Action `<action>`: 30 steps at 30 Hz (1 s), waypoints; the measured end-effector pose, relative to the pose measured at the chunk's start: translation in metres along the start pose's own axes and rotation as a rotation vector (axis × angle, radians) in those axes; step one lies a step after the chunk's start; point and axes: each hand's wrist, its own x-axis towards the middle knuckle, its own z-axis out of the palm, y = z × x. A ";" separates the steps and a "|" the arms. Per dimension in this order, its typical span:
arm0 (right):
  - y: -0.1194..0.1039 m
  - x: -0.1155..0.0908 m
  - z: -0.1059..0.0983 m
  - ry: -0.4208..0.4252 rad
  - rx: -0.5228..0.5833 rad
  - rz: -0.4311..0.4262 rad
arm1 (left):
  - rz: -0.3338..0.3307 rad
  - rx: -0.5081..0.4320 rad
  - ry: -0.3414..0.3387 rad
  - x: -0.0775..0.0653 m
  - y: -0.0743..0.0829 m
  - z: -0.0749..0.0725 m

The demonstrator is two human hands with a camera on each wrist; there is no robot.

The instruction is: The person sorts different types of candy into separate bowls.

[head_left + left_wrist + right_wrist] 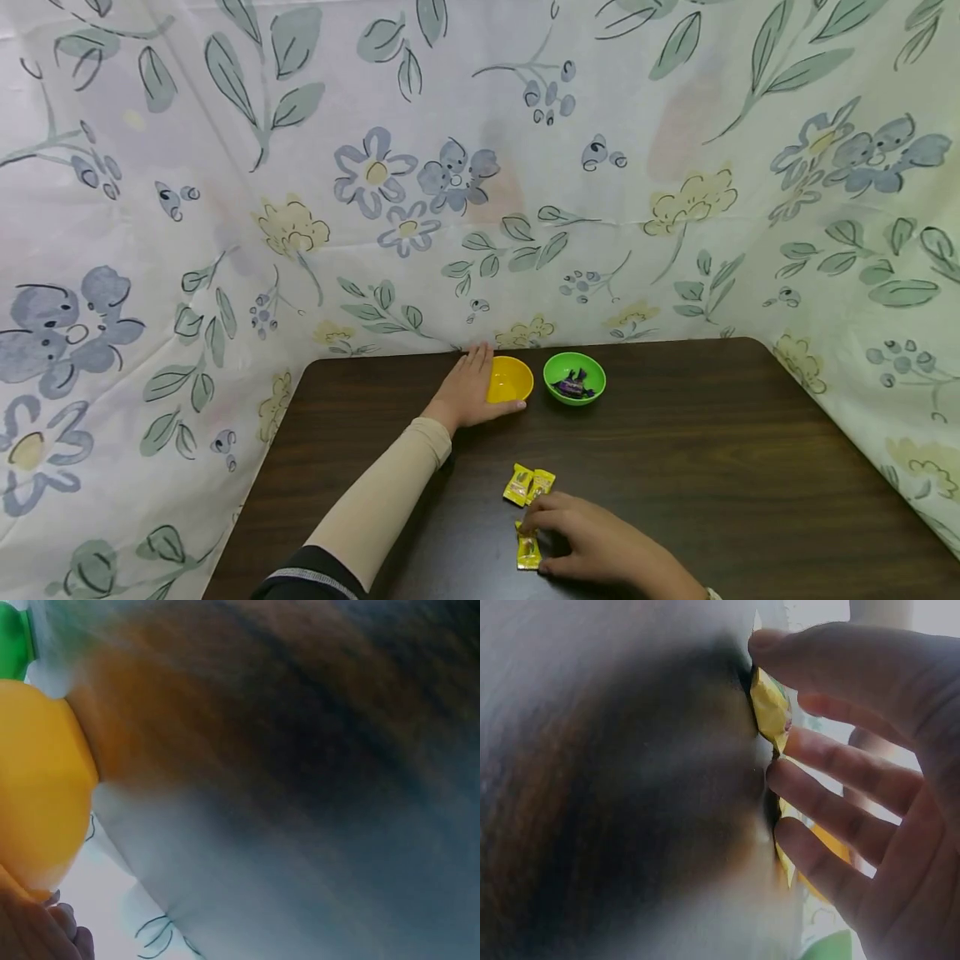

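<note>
In the head view my left hand [467, 393] rests against the left side of a yellow bowl [512, 381], fingers straight and thumb stretched along its near side. The left wrist view shows the bowl's smooth outer wall [37, 787] close up. Nearer to me, my right hand [592, 537] bends over a yellow-wrapped candy [528, 552] lying on the table. Thumb and fingers touch opposite ends of this candy [770, 705] in the right wrist view. Just beyond it, two more yellow-wrapped candies [528, 484] lie side by side, one partly behind my right fingers.
A green bowl [574, 367] holding purple-wrapped candies [573, 384] stands to the right of the yellow one. Both bowls are near the far edge of the dark wooden table [697, 467]. A floral cloth [450, 275] hangs behind the table and along its sides.
</note>
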 end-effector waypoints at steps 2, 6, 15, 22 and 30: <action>-0.001 0.001 0.000 -0.001 -0.003 -0.002 | -0.002 -0.002 -0.003 0.000 0.000 0.001; -0.001 0.002 0.001 -0.005 -0.013 0.009 | -0.019 -0.022 -0.008 -0.001 -0.002 0.003; 0.001 -0.001 0.000 0.001 -0.019 0.034 | -0.015 -0.052 0.022 0.001 -0.001 0.007; 0.003 -0.003 0.000 0.015 -0.006 0.053 | -0.010 -0.057 0.035 0.000 0.003 0.009; 0.003 0.000 -0.003 0.010 -0.015 0.064 | -0.008 -0.028 0.029 0.000 0.003 0.009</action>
